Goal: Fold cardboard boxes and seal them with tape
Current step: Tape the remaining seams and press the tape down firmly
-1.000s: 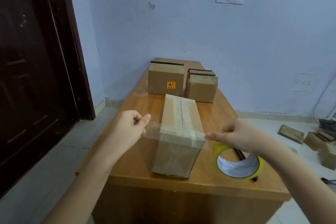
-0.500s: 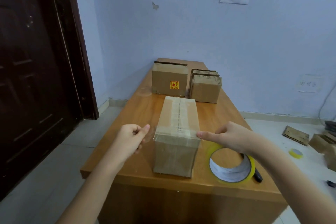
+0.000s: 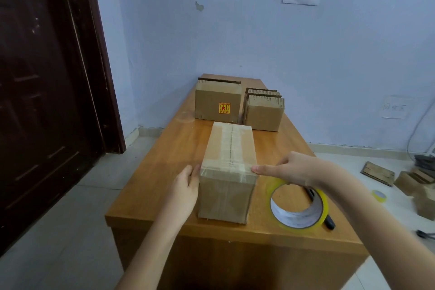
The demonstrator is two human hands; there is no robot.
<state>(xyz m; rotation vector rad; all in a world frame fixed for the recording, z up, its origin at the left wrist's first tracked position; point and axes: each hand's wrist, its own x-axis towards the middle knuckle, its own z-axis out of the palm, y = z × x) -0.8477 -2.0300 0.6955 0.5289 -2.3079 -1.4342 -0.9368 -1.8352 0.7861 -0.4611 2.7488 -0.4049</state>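
Note:
A long cardboard box (image 3: 229,148) lies lengthwise on the wooden table (image 3: 169,155), clear tape along its top seam and a fresh strip across its near top edge. My left hand (image 3: 187,187) presses flat against the box's left side, fingers straight on the tape end. My right hand (image 3: 294,168) points its index finger onto the box's right top edge. Its other fingers curl over a yellow-rimmed tape roll (image 3: 299,207), which hangs just right of the box, low over the table.
Two taped boxes, one with a red and yellow sticker (image 3: 219,101) and a smaller one (image 3: 263,110), stand at the table's far end. A black pen (image 3: 328,221) lies behind the roll. Flat cardboard (image 3: 377,173) and a small tape roll (image 3: 379,195) lie on the floor at right. A dark door (image 3: 47,77) is at left.
Both hands moved inward and down, laying the stretched tape strip over the box's near top edge. My left hand went from pinching the tape end to pressing it flat on the side.

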